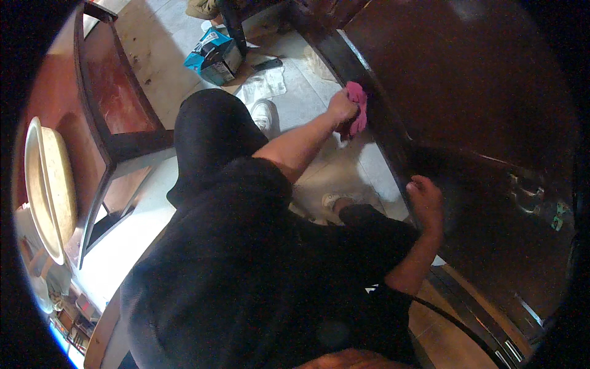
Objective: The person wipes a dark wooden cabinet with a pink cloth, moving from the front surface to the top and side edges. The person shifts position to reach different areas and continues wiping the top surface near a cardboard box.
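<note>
My left hand (343, 108) is closed around a crumpled pink cloth (357, 108), beside the dark edge rail of a large brown wooden furniture panel (461, 92). Lower and to the right, my right hand (424, 198) is by the same rail, its fingers bent. Whether it grips the rail or only rests there, I cannot tell; no tool shows in it. Glossy patches (528, 193) and a small green mark (558, 217) show on the panel's dark surface at the right. My black clothing fills the middle of the view.
A blue and black bag (216, 55) and a flattened plastic sheet (265, 85) lie on the tiled floor near my shoe (264, 115). Reddish-brown wooden furniture (115, 78) and a large metal basin (57, 189) are at left. Part of another person (203, 9) shows at the top.
</note>
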`<action>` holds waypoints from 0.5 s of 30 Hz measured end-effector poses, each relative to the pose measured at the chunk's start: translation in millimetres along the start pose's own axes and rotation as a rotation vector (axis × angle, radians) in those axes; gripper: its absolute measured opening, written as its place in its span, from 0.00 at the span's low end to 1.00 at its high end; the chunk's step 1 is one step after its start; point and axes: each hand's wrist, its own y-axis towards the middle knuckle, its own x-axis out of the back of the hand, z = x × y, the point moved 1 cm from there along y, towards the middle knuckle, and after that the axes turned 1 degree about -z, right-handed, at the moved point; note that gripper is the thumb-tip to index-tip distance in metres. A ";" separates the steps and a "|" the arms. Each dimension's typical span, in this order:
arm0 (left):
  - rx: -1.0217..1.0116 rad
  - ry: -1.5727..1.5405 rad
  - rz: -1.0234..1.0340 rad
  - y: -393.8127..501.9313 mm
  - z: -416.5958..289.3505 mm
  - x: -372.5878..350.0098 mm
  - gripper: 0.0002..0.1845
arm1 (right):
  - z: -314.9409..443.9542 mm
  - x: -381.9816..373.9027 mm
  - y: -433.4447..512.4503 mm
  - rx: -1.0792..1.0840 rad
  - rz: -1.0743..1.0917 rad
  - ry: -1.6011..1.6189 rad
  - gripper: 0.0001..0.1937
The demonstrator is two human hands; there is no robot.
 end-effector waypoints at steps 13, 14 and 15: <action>-0.106 -0.593 -0.195 31.7 -42.6 114.2 0.11 | -48.9 -2.7 -10.7 -0.025 -0.020 0.154 0.21; -0.049 -0.563 -0.141 22.2 -41.4 94.0 0.12 | -49.0 -1.5 -8.9 -0.039 -0.011 0.161 0.21; 0.017 -0.493 -0.124 16.3 -39.3 75.3 0.12 | -47.2 -0.9 -7.3 -0.010 0.007 0.199 0.20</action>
